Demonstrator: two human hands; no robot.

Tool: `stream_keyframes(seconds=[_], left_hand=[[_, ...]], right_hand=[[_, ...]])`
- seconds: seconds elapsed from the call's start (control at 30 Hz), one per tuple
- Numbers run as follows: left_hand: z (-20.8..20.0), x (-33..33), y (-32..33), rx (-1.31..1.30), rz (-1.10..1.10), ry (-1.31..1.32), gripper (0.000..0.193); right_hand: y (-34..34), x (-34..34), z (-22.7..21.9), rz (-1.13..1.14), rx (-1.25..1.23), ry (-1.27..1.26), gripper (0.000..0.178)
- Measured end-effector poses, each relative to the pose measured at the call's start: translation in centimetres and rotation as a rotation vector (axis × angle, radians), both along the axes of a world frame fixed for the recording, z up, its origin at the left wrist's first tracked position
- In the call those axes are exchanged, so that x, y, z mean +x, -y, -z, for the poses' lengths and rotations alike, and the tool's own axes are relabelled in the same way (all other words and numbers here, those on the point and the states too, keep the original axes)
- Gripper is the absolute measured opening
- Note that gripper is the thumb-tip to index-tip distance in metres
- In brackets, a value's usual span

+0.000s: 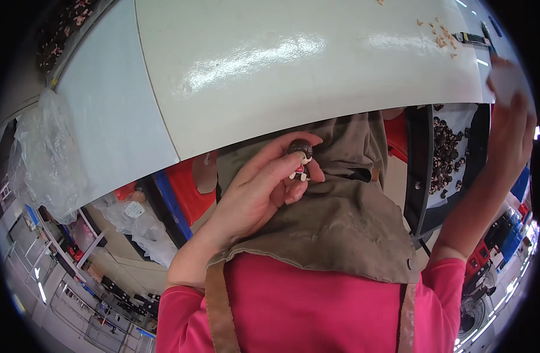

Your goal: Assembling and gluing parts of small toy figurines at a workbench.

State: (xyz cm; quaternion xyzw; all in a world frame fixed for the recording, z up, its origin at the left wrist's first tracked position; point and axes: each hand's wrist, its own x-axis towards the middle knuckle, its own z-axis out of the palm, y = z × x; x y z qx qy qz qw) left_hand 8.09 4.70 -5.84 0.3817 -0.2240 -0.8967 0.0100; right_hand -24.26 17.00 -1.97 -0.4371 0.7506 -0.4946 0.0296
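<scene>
My left hand [264,176] is closed around a small toy figurine [300,160] in front of my apron. The figurine has dark brown hair, a pale body and a touch of red on its front; thumb and fingers hold it upright. Out at the far right, my right hand [516,109] is raised by the table's right end. Its fingers are curled about a pale whitish thing [510,83], blurred near the picture's rim, whose kind I cannot make out.
Small tan pieces [442,40] lie at the table's [317,70] far right, beside a dark-and-white slim item [472,39]. Below is a tray of small brown parts [444,153]. Clear plastic bags [49,159] hang at left; more dark figurine parts [61,35] sit far left.
</scene>
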Motion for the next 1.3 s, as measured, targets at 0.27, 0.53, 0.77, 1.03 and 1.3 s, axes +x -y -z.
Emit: stream_keyframes(seconds=[0.27, 0.53, 0.77, 1.03, 1.3], left_hand=[[0.4, 0.7, 0.6, 0.061, 0.033, -0.05, 0.038], [0.6, 2.7, 0.7, 0.127, -0.031, -0.137, 0.042], [0.0, 2.7, 0.7, 0.185, -0.044, -0.185, 0.043], [-0.1, 0.9, 0.4, 0.182, -0.045, -0.181, 0.043], [0.1, 0.0, 0.0, 0.174, -0.042, -0.172, 0.042]], right_hand=[[-4.2, 9.3, 1.4, -0.323, 0.156, 0.081, 0.054], [-2.5, 12.6, 1.1, -0.437, 0.321, -0.061, 0.06], [-1.1, 12.2, -0.2, -0.507, 0.327, -0.155, 0.056], [0.0, 10.7, -0.8, -0.542, 0.355, -0.246, 0.048], [0.7, 10.0, -1.3, -0.571, 0.386, -0.304, 0.046]])
